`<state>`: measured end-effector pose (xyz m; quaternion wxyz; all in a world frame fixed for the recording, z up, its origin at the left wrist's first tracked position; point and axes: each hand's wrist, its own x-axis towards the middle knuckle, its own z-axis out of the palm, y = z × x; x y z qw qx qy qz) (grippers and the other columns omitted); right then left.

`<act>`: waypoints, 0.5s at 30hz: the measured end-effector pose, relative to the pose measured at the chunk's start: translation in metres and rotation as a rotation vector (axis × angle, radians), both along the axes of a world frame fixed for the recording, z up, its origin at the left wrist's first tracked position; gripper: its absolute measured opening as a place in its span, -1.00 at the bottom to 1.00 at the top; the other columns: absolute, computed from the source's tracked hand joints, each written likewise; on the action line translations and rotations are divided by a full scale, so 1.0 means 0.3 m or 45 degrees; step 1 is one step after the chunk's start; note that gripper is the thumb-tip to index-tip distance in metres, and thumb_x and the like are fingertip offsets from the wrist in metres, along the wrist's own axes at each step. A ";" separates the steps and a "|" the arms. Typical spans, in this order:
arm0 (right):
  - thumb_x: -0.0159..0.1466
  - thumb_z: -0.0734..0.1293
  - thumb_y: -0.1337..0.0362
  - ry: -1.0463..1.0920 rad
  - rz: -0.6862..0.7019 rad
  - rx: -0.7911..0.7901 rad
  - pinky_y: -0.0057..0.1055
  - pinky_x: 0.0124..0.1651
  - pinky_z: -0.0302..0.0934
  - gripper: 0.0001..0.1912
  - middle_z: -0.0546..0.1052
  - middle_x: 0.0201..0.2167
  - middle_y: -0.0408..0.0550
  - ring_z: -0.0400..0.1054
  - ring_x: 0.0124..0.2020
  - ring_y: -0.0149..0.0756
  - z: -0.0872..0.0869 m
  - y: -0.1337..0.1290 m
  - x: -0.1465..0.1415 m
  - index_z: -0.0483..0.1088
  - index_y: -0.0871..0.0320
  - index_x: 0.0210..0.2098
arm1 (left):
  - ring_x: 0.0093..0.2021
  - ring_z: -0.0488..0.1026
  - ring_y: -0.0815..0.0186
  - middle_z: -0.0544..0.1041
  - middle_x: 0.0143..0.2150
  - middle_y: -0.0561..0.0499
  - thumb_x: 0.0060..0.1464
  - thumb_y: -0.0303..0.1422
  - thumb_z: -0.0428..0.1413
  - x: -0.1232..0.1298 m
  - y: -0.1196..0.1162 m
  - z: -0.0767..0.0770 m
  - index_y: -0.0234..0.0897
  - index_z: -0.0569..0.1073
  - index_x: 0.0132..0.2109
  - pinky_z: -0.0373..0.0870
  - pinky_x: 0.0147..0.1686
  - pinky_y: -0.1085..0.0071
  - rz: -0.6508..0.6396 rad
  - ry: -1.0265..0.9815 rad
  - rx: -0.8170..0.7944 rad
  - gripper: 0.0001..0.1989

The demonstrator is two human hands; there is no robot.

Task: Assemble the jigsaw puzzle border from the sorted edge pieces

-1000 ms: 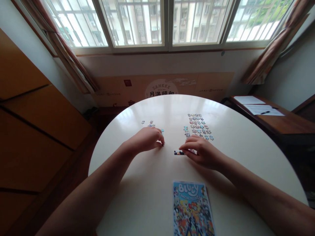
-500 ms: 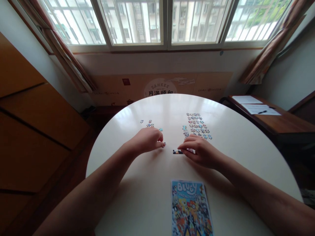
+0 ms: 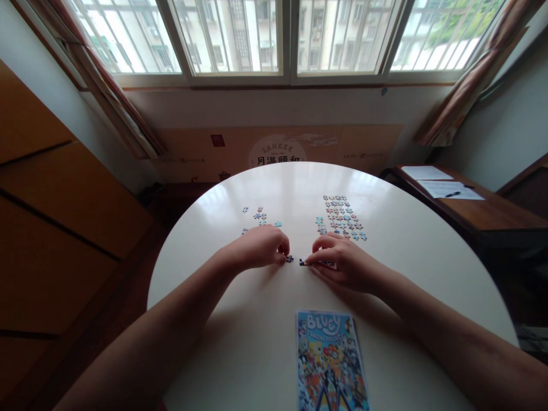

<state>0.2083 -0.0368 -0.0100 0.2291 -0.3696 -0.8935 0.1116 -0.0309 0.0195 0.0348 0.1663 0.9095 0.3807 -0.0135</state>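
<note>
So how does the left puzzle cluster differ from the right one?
The left cluster has few, scattered pieces; the right cluster has many, mostly in rows. The left cluster lies beyond the left hand, the right cluster beyond the right hand. Both rest on the white table.

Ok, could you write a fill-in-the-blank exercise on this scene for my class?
1. The colour of the tabletop is ____.
2. The first word of the title on the picture sheet is ____.
3. The larger group of puzzle pieces lies on the person's ____ side.
4. The small puzzle piece between the hands is at the fingertips of the ____ hand.

Missing words: white; Bluey; right; left.
</note>
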 end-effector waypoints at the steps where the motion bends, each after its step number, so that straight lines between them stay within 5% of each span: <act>1: 0.33 0.34 0.26 -0.003 0.004 -0.009 -0.30 -0.14 0.21 -0.83 0.53 -0.24 -0.05 0.34 -0.22 -0.28 0.001 0.000 -0.001 0.60 -0.01 -0.18 | -0.30 0.51 0.25 0.65 -0.32 0.03 -0.01 -0.41 0.20 0.000 0.002 -0.003 -0.15 0.65 -0.29 0.30 -0.32 0.39 -0.027 -0.016 -0.014 -0.86; 15: 0.32 0.35 0.29 -0.011 0.017 -0.055 -0.29 -0.11 0.24 -0.83 0.52 -0.22 -0.06 0.34 -0.19 -0.28 -0.005 0.002 0.002 0.61 -0.03 -0.20 | -0.32 0.51 0.32 0.64 -0.32 0.05 0.04 -0.39 0.21 0.009 0.018 -0.039 -0.16 0.65 -0.28 0.32 -0.30 0.41 -0.168 -0.183 -0.074 -0.88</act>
